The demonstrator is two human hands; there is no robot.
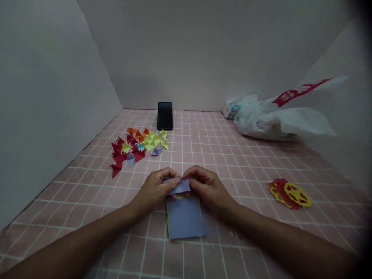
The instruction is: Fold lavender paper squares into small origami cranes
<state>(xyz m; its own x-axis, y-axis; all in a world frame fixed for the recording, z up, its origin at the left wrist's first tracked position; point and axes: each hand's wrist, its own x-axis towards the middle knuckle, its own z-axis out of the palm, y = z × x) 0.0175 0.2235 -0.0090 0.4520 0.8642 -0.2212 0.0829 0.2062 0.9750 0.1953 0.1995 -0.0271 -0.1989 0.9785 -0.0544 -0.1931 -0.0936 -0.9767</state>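
Note:
Between my two hands is a folded piece of lavender paper (180,188), held just above the table. My left hand (158,186) pinches its left side, thumb on top. At the upper right edge, the thumb and forefinger of my right hand (207,186) close on the same paper. Directly below my fingers lies a stack of square paper sheets (186,219), lavender on top, with yellow and green edges peeking out. Farther off to the left sits a group of small folded paper birds (139,146) in red, orange, yellow, blue and lavender.
A black phone (165,116) leans upright at the back. A white plastic bag (270,120) with red print lies at the back right, beside a small box (229,109). Red and yellow paper cutouts (290,194) rest on the right of the pink checked tablecloth (232,248). Pale walls surround the table.

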